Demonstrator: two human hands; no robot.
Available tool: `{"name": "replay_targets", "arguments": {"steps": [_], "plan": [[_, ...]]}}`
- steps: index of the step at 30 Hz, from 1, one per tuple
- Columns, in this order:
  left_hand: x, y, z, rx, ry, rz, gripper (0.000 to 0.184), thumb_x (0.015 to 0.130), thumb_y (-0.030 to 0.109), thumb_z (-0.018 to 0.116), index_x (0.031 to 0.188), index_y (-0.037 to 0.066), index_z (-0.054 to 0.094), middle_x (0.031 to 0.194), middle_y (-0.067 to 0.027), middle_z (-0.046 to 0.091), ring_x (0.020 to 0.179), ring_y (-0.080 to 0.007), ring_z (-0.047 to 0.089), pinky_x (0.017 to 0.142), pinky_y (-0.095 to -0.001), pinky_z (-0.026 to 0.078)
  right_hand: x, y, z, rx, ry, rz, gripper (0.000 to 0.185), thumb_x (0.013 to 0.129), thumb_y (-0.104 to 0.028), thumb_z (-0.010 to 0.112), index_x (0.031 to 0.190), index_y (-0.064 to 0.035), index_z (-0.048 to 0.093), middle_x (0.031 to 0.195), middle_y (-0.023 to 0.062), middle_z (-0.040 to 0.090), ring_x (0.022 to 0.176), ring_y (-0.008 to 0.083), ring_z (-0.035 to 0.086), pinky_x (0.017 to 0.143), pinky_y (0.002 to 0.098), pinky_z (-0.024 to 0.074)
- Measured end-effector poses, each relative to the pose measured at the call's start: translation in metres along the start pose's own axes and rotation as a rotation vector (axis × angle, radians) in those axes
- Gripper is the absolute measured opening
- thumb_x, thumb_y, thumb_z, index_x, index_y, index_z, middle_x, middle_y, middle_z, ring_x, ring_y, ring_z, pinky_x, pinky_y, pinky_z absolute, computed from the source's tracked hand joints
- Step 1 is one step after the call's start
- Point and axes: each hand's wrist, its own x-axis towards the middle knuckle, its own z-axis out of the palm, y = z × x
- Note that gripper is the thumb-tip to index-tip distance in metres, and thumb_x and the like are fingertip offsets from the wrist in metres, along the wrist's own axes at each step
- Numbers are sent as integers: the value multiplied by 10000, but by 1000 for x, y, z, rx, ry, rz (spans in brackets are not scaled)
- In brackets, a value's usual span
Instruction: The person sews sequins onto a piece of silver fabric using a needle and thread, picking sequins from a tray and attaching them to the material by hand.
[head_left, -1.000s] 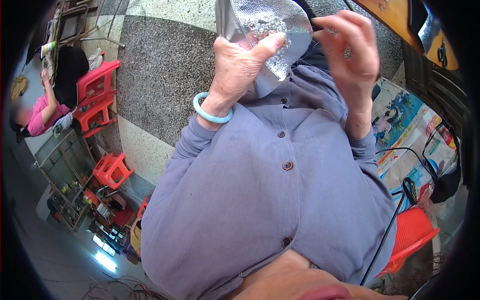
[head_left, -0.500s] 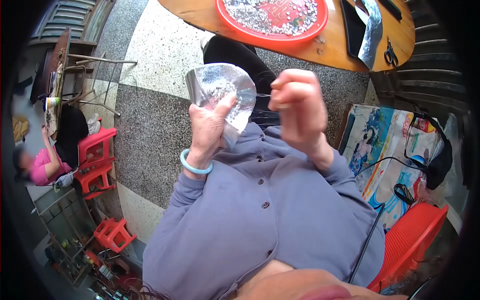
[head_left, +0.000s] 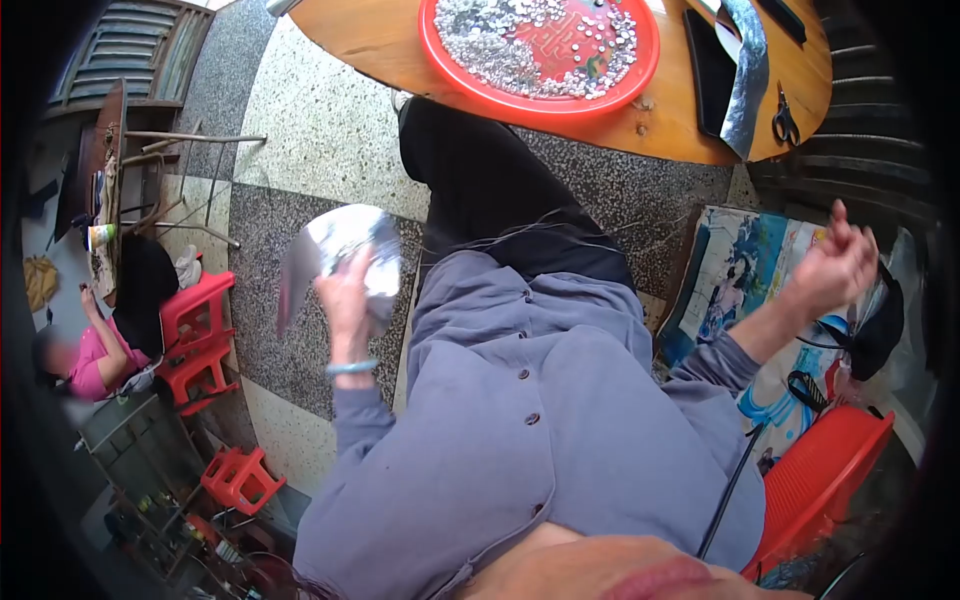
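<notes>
My left hand [head_left: 347,295], with a pale blue bangle [head_left: 352,368] at the wrist, grips a curved, shiny silver piece [head_left: 345,228] over the floor left of my lap. Motion blurs the piece, so its surface detail is unclear. Far to the right, my right hand [head_left: 842,265] is raised with its fingers pinched together. Fine strands of thread [head_left: 560,228] stretch across my lap between the two sides; their end at the right fingers is too thin to see.
On the wooden table [head_left: 375,60] stands a red tray [head_left: 540,108] of small silvery beads or sequins. Near it lie a silver strip [head_left: 743,90], a black flat object [head_left: 703,75] and scissors [head_left: 785,120]. A person in pink [head_left: 105,360] sits at left by red stools [head_left: 195,310].
My hands have moved apart: the left went left with the silver piece, the right swung far out to the right. Longer strands of thread now show across my lap.
</notes>
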Motion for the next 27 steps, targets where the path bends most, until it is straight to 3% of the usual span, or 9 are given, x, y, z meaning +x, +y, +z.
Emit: {"name": "replay_targets", "arguments": {"steps": [3, 4, 6, 7, 9, 11, 14, 18, 27], "plan": [[-16, 17, 69, -191, -302, -31, 226, 859, 63, 704, 1069, -19, 687, 965, -72, 706, 830, -122, 661, 751, -269, 541, -44, 7, 89, -63, -184, 171, 168, 969, -5, 523, 1115, 54, 582, 1004, 165, 657, 941, 235, 668, 931, 343, 555], [-24, 28, 88, -295, -423, -76, 230, 860, 46, 702, 1078, -23, 681, 981, -85, 706, 839, -129, 663, 772, -269, 543, -49, 19, 104, -104, -432, 57, 173, 959, -30, 565, 1116, 13, 626, 1066, 117, 668, 1005, 204, 657, 903, 294, 536], [-31, 19, 124, -373, -605, -55, 234, 866, 63, 718, 1066, -56, 686, 984, -80, 707, 843, -92, 632, 745, -231, 523, -59, 33, 149, -254, -687, -386, 153, 935, -16, 595, 1053, -13, 693, 921, 75, 667, 879, 149, 652, 812, 262, 524], [-31, 11, 134, -287, -657, -79, 235, 869, 73, 719, 1062, -58, 690, 962, -67, 708, 836, -77, 618, 731, -222, 511, -64, 38, 161, -255, -807, -282, 164, 905, -36, 655, 1064, -15, 690, 1037, 50, 627, 973, 131, 590, 849, 244, 463], [-29, 5, 143, -202, -669, -88, 209, 873, 99, 725, 1010, -56, 698, 902, -40, 701, 802, -54, 588, 687, -211, 487, -68, 40, 180, -435, -978, -375, 150, 881, -36, 666, 1025, -47, 707, 942, 65, 602, 881, 175, 603, 763, 279, 477], [-28, 3, 143, -198, -596, -64, 188, 875, 132, 733, 912, -50, 704, 828, -10, 685, 748, -35, 556, 629, -206, 462, -66, 50, 186, -545, -1035, -467, 129, 896, -39, 632, 1006, -35, 700, 910, 80, 591, 856, 205, 615, 739, 306, 489], [-16, -29, 136, -121, -491, -14, 377, 859, 230, 763, 647, 13, 540, 640, 49, 541, 616, -15, 425, 502, -213, 364, -61, 60, 185, -653, -1098, -533, 135, 913, -43, 602, 1011, -21, 692, 959, 76, 608, 882, 201, 619, 750, 326, 492], [-12, -47, 137, -90, -472, -37, 388, 864, 220, 757, 634, 16, 520, 618, 58, 492, 599, -17, 385, 483, -218, 328, -62, 26, 202, -644, -1109, -383, 72, 841, 13, 623, 912, 21, 633, 867, 160, 578, 815, 302, 594, 719, 387, 490], [-10, -31, 141, -80, -507, -91, 341, 872, 212, 747, 681, -12, 575, 634, 26, 559, 616, -21, 433, 509, -220, 369, -60, 40, 201, -652, -1120, -458, 79, 818, -29, 638, 887, 11, 629, 847, 162, 559, 801, 329, 579, 716, 406, 483]]}}
